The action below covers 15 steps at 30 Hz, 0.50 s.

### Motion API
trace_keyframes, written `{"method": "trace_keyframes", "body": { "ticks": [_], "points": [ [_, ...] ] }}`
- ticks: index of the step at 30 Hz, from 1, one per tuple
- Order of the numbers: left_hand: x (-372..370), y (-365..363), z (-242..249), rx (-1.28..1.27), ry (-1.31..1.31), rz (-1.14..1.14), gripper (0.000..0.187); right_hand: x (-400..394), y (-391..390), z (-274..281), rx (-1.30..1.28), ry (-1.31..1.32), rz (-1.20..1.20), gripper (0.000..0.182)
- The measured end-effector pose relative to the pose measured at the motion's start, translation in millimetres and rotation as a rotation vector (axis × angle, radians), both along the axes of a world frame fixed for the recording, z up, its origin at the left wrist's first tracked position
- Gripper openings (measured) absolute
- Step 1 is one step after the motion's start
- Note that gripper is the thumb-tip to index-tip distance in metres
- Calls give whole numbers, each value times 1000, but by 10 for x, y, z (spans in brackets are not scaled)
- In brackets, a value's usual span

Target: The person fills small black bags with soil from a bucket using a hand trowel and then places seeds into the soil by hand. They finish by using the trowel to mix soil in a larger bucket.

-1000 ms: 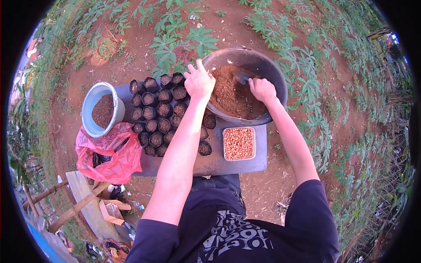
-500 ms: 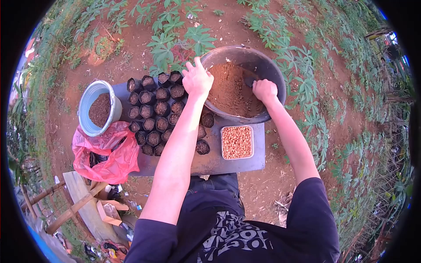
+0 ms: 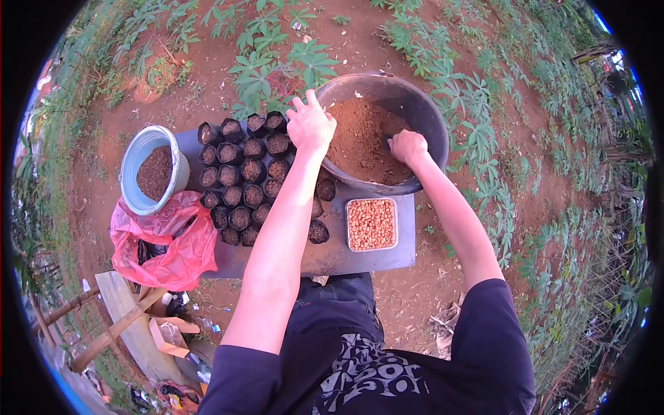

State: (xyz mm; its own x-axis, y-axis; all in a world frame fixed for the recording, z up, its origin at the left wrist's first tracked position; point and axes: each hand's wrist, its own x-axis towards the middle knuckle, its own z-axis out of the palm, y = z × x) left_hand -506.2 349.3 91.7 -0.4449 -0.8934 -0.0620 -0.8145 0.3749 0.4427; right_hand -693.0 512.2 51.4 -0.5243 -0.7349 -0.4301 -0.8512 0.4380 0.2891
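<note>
Both hands (image 3: pixel 310 126) (image 3: pixel 408 146) over the soil basin (image 3: pixel 422 111), arms outstretched.

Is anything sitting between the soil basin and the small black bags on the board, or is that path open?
Nothing separate stands between them. The basin overlaps the board's far edge beside the black bags. Only the left hand, resting on the basin's near rim, lies across that gap. The right hand is in the soil.

right hand (image 3: pixel 408 146) closed in the basin (image 3: pixel 429 117); what it grips is hidden. left forearm (image 3: pixel 283 214) covers several grow bags (image 3: pixel 238 176). bucket (image 3: pixel 135 162) base behind pink bag (image 3: pixel 169 245).
</note>
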Motion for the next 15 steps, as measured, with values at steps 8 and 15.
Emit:
{"method": "trace_keyframes", "body": {
  "ticks": [8,15],
  "points": [
    [-24,-26,23,3,3,0,61,39,-100,209,-199,-162,-36,48],
    [-16,-39,-10,-38,24,-20,62,124,-48,129,183,-59,124,40]
  ]
}}
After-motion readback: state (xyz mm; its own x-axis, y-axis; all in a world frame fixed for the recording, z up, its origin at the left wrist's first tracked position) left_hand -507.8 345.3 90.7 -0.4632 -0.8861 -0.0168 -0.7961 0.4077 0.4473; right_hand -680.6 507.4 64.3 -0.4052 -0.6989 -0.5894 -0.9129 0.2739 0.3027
